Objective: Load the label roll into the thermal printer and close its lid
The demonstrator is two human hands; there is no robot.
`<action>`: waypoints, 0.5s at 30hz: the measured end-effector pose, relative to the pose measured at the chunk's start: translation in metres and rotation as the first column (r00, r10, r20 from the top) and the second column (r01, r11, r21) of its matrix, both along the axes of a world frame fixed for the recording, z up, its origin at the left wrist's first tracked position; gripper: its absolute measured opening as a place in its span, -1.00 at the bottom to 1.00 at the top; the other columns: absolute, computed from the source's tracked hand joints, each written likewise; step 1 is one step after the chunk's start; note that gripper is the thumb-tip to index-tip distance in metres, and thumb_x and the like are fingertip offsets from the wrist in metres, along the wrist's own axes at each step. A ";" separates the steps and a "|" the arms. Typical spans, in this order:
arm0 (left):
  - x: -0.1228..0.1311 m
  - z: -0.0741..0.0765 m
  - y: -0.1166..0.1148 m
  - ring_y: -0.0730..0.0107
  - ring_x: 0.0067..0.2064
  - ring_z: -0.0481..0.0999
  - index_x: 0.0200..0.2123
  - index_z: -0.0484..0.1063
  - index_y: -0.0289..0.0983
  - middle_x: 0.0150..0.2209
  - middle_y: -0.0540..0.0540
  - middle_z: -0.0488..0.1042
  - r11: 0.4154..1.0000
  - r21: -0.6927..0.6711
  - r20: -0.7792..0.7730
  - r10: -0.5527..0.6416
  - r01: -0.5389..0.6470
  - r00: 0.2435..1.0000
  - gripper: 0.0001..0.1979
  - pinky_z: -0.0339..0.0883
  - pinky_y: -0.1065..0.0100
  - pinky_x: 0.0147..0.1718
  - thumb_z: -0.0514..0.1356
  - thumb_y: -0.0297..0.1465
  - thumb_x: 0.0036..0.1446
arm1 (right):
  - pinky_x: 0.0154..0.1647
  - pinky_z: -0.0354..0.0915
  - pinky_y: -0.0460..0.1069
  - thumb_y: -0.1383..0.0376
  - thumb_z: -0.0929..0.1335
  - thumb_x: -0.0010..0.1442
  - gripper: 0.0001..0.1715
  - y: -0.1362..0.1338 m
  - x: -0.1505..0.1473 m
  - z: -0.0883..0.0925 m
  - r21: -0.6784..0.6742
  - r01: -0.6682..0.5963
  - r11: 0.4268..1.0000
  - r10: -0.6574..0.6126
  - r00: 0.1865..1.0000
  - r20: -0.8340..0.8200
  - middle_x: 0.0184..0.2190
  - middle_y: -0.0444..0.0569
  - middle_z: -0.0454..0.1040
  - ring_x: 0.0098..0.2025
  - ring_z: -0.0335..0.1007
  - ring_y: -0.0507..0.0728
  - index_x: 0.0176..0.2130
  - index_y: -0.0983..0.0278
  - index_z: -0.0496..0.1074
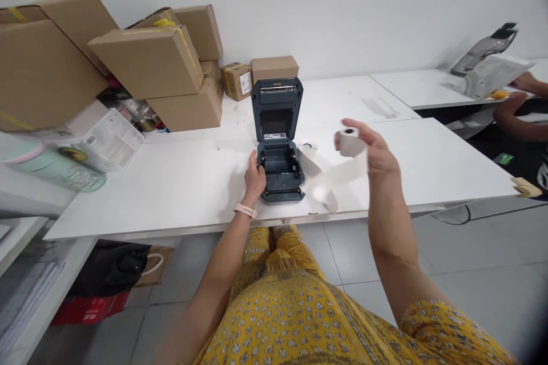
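A dark label printer (280,179) stands on the white table with its lid (277,108) raised and its inner bay showing. My left hand (255,177) grips the printer's left side, thumb on the rim of the bay. To the right of the printer and above the table, my right hand (374,145) holds a small white paper roll (351,142) by its ends. A loose strip (342,174) trails from that roll down to the left, blurred. Another white roll (307,147) lies beside the printer, partly behind the paper.
Cardboard boxes (148,63) are stacked at the back left. A mint-green bottle (81,171) lies near a white carton (109,140). At the far right are a clear bottle (483,48), a plastic bag (496,75) and another person's arm (511,114). The table's front edge (342,217) runs before me.
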State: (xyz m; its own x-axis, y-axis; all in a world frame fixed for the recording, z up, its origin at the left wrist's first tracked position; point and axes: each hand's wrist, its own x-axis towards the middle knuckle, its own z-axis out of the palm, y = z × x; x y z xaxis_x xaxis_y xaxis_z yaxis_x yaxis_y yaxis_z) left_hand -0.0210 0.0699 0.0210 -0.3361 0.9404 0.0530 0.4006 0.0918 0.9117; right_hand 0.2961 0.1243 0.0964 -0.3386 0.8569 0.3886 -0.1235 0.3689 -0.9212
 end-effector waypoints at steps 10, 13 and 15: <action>-0.004 -0.013 0.004 0.12 0.36 0.44 0.41 0.21 -0.19 0.33 -0.20 0.46 0.999 0.049 0.039 -0.008 0.006 0.999 -0.36 0.18 0.00 0.41 0.09 -0.53 0.28 | 0.13 0.55 0.31 -0.03 0.46 0.12 -0.44 0.024 0.156 -0.099 0.049 0.749 0.661 -0.645 0.600 -0.473 0.21 -0.45 0.47 0.49 0.17 0.31 0.12 -0.28 0.40; -0.005 -0.015 0.005 0.12 0.35 0.45 0.40 0.22 -0.18 0.32 -0.20 0.47 0.998 0.061 0.038 -0.004 0.002 0.999 -0.37 0.20 0.00 0.40 0.11 -0.52 0.27 | 0.14 0.56 0.28 0.02 0.45 0.13 -0.40 0.027 0.149 -0.107 0.025 0.873 0.487 -0.712 0.414 -0.568 0.31 -0.39 0.39 0.55 0.03 0.25 0.15 -0.29 0.35; -0.005 -0.016 0.006 0.08 0.34 0.46 0.40 0.22 -0.20 0.31 -0.23 0.47 0.998 0.056 0.035 0.001 -0.003 0.999 -0.37 0.22 -0.02 0.39 0.11 -0.51 0.27 | 0.26 0.50 0.28 0.12 0.51 0.07 -0.36 0.027 0.122 -0.107 -0.102 0.856 0.507 -0.755 0.383 -0.532 0.26 -0.29 0.43 0.53 0.06 0.23 0.12 -0.22 0.37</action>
State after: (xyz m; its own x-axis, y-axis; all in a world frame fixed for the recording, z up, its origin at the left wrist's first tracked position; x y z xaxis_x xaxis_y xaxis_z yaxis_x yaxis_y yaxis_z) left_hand -0.0263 0.0755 0.0054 -0.3402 0.9357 0.0938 0.3681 0.0407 0.9289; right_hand 0.4177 0.1516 -0.0106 0.7386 0.5278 0.4195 -0.0507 0.6639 -0.7461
